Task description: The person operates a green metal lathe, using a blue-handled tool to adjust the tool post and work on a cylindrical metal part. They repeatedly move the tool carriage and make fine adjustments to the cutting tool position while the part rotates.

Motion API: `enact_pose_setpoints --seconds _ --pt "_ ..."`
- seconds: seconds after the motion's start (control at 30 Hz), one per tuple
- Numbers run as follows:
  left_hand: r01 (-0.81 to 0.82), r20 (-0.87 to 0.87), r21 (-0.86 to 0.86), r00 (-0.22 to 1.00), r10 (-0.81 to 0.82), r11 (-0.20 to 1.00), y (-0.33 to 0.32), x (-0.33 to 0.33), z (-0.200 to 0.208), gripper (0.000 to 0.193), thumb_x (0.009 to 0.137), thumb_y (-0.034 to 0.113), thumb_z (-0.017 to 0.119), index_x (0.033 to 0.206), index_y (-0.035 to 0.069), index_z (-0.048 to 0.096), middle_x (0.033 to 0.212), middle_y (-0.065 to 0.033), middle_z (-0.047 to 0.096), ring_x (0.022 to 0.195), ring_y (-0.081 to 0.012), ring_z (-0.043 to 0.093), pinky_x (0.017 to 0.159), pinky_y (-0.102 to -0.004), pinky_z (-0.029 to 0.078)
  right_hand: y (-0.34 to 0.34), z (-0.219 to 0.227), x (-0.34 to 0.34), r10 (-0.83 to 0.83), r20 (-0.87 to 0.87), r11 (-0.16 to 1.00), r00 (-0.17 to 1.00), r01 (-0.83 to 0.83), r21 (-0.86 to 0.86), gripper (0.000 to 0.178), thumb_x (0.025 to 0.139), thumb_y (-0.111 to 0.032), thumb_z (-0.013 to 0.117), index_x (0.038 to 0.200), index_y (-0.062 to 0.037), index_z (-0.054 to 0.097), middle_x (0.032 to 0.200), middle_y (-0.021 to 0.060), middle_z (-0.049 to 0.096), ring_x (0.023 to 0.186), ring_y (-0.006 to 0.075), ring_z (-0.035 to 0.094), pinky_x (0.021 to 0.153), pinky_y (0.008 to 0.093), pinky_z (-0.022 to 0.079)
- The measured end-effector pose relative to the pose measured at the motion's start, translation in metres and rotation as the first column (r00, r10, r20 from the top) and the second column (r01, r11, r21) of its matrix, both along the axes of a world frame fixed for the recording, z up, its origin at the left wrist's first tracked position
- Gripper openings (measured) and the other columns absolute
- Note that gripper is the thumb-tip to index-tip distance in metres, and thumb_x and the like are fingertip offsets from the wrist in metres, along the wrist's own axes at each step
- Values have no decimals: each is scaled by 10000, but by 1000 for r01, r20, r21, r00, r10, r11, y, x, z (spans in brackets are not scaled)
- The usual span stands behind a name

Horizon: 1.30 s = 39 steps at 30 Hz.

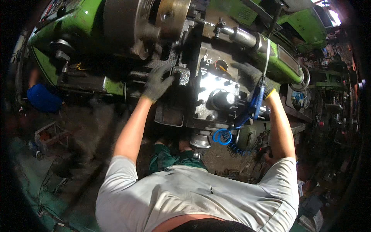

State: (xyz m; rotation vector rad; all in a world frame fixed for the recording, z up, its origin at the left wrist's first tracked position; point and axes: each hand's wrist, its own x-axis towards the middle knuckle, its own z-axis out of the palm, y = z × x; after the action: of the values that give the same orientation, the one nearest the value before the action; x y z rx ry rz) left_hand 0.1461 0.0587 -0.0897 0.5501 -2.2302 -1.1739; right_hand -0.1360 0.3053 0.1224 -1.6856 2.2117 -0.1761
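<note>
I stand at a green metal lathe. My left hand [157,83], in a grey work glove, is over the front of the bed beside the carriage, below the chuck [125,23]. Its fingers are apart and nothing is in them. A brass-coloured round workpiece [173,17] sits against the chuck. My right hand [253,75], gloved with a yellow cuff, reaches over the carriage right of the tool post [222,98]. Its fingers look stretched out, dim in shadow, near a round pot [221,65] with an orange stick. A blue air gun [258,99] hangs in front of my right wrist.
The tailstock [278,58] with its handwheel [303,79] stands at the right. A coiled blue hose [223,136] hangs below the carriage. A handwheel [201,141] projects toward me. At the left are a crank handle [63,58], a blue rounded object [44,98] and a small frame [52,135].
</note>
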Motion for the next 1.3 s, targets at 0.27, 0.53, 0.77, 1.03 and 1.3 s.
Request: enact_pose_setpoints --seconds 0.27,0.53,0.77,1.03,1.3 --pt "526 102 -494 826 -555 692 -20 -172 45 556 809 144 761 1348 99 631 1243 -155 689 1089 -368 649 1003 -432 513 -28 -72 -35 134 174 988 976 -118 -97 433 904 -253 755 1316 -150 675 1123 148 717 1021 319 703 889 421 558" --pt "560 243 -369 828 -505 742 -9 -178 42 453 852 118 741 1292 61 651 1211 -163 701 1098 -340 664 1008 -411 511 -35 -58 -24 22 129 990 991 -3 -143 332 893 -167 728 1206 -57 720 1132 186 727 1052 366 700 932 419 546" --pt "-428 41 303 898 437 851 7 28 -39 181 997 106 636 1133 -4 685 1107 -131 712 1052 -238 662 968 -354 508 -21 -11 -14 -143 434 865 889 325 -383 274 919 -152 726 1158 -19 720 1063 117 707 937 213 684 826 337 560" --pt "-682 804 98 483 346 725 -49 243 -368 507 915 532 678 1156 94 596 1118 -147 640 981 -312 630 809 -442 475 -143 -26 -35 -204 578 557 790 579 -596 259 974 -200 713 1168 -30 706 1017 48 725 854 119 666 735 260 543" --pt "-368 362 927 833 419 -71 -72 217 -213 546 895 680 643 1084 169 610 926 -40 635 782 -205 622 601 -365 460 -157 -35 -58 -304 472 506 828 560 -656 221 961 -182 726 1112 -21 723 893 36 715 725 80 624 618 244 499"
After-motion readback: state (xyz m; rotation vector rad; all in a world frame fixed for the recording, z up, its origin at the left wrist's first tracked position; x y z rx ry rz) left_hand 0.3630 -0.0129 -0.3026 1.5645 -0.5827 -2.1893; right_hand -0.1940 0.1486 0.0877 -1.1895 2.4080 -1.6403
